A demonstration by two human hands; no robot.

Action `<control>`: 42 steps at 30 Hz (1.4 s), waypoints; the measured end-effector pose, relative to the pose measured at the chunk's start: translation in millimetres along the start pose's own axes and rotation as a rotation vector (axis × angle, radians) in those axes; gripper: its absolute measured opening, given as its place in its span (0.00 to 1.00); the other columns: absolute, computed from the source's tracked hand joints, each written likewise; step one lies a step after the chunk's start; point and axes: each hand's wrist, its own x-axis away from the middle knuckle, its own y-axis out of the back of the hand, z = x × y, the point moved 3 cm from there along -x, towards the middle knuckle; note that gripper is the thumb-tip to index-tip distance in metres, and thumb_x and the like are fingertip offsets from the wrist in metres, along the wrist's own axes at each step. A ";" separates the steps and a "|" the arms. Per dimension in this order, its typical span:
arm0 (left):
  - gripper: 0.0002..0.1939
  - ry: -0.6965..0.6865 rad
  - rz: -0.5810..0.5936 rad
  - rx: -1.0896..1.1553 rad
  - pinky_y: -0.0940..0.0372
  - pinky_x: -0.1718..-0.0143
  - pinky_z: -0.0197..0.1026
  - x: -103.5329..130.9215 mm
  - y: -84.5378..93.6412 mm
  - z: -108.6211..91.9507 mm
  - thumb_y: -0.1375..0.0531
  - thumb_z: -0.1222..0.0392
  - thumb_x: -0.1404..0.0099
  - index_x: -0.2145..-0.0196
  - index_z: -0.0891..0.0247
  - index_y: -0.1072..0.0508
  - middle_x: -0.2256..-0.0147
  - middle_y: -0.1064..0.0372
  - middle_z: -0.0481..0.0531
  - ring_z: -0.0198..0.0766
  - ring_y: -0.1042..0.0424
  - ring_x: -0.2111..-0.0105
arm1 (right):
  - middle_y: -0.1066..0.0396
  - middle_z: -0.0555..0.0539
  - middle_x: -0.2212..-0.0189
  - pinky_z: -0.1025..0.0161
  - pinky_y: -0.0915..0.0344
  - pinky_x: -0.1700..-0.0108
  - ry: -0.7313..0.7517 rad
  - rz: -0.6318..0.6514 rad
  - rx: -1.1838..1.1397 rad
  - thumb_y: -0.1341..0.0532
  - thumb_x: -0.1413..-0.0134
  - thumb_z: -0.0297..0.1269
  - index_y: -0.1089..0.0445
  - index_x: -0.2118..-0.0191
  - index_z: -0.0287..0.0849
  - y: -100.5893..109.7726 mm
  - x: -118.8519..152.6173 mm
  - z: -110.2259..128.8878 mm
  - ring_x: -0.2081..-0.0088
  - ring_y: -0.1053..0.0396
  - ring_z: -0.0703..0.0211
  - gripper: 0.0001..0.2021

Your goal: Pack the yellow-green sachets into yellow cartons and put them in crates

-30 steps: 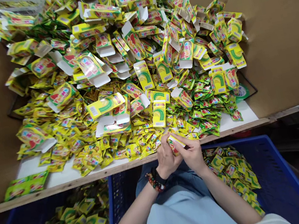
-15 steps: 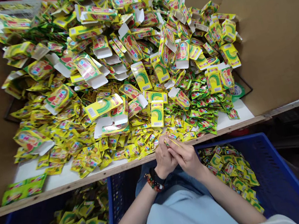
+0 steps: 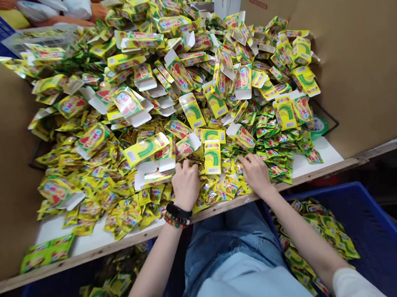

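A large heap of small yellow and green sachets and open-flapped printed boxes covers the white table. My left hand, with a black band and a bead bracelet at the wrist, rests on the sachets near the front edge, left of an upright-lying yellow box. Its fingers curl down and their tips are hidden. My right hand is to the right of that box, with bent fingers touching the sachets beside the green ones. What either hand grips, if anything, cannot be made out.
Cardboard walls stand on both sides. The wooden table edge runs in front of me. Below it are blue crates with filled packs. A green strip of packs lies at the front left.
My hands were together at the table edge around a small yellow item; now they are apart and farther forward on the sachets. That item is no longer seen between them. The view has shifted.
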 end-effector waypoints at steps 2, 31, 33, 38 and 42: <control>0.16 -0.014 -0.006 -0.029 0.36 0.72 0.42 -4.4 -0.3 2.1 0.51 0.73 0.39 0.66 0.64 0.25 0.60 0.32 0.62 0.48 0.35 0.61 | 0.30 0.36 0.61 0.57 0.37 0.60 -0.049 -0.017 -0.031 0.48 0.43 0.20 0.26 0.53 0.39 -8.9 -19.4 0.3 0.59 0.35 0.50 0.18; 0.17 0.058 0.229 1.226 0.37 0.68 0.36 28.8 -7.8 -45.7 0.37 0.47 0.40 0.63 0.63 0.24 0.66 0.26 0.50 0.36 0.30 0.69 | 0.28 0.51 0.83 0.64 0.34 0.75 -0.493 0.193 -1.302 0.30 0.62 0.43 0.23 0.79 0.41 10.1 26.4 33.5 0.80 0.33 0.62 0.10; 0.17 0.099 0.217 1.213 0.42 0.74 0.35 27.9 -6.4 -46.1 0.39 0.46 0.39 0.68 0.64 0.26 0.71 0.29 0.48 0.33 0.36 0.75 | 0.25 0.51 0.78 0.63 0.32 0.71 -0.465 0.175 -1.295 0.28 0.64 0.42 0.23 0.74 0.42 10.8 29.0 35.8 0.76 0.30 0.61 0.11; 0.18 0.023 0.269 1.233 0.45 0.73 0.35 27.0 -3.9 -51.8 0.44 0.46 0.35 0.72 0.64 0.32 0.75 0.38 0.45 0.32 0.41 0.75 | 0.23 0.50 0.72 0.64 0.31 0.68 -0.383 0.186 -1.312 0.27 0.64 0.39 0.25 0.67 0.43 11.9 33.4 38.6 0.72 0.29 0.61 0.15; 0.18 -0.069 0.305 1.222 0.45 0.71 0.35 31.3 -3.3 -50.7 0.45 0.46 0.34 0.73 0.63 0.37 0.74 0.42 0.45 0.33 0.42 0.73 | 0.24 0.50 0.74 0.64 0.32 0.69 -0.386 0.219 -1.332 0.29 0.61 0.42 0.25 0.68 0.43 12.8 33.0 36.2 0.73 0.30 0.61 0.12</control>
